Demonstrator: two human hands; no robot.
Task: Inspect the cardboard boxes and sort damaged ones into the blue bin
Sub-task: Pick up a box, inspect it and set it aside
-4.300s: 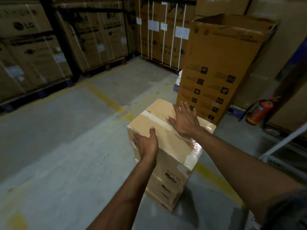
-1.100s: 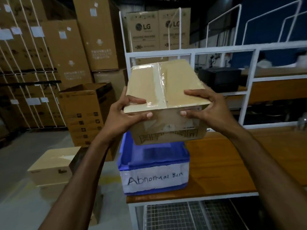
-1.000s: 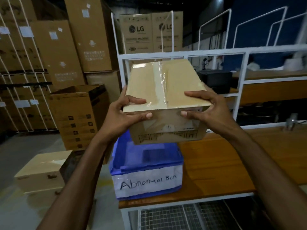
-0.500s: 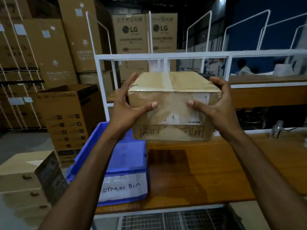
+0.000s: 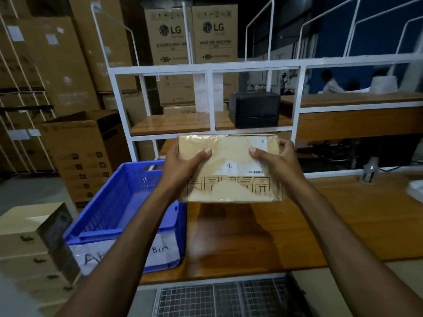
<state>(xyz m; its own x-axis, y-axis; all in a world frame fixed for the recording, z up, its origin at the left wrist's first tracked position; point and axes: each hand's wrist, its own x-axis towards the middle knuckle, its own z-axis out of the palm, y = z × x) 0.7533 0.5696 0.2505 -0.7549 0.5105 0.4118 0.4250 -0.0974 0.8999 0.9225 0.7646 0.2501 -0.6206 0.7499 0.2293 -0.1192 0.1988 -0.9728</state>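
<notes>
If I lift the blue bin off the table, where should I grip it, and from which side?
Take the blue bin by its two short ends, reaching down from above. The far end wall shows a handle slot under the rim, and the top is open. The near, labelled end probably has one too; the left forearm hides it.

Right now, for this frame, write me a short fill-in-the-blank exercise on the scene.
The left hand and right hand hold the cardboard box; the bin to its left is coloured ____.
The bin's paper label ends in the word ____.
The tall cartons behind the white rack carry the brand ____.
The table under the bin is made of ____.
Missing words: blue; Bin; LG; wood.
</notes>
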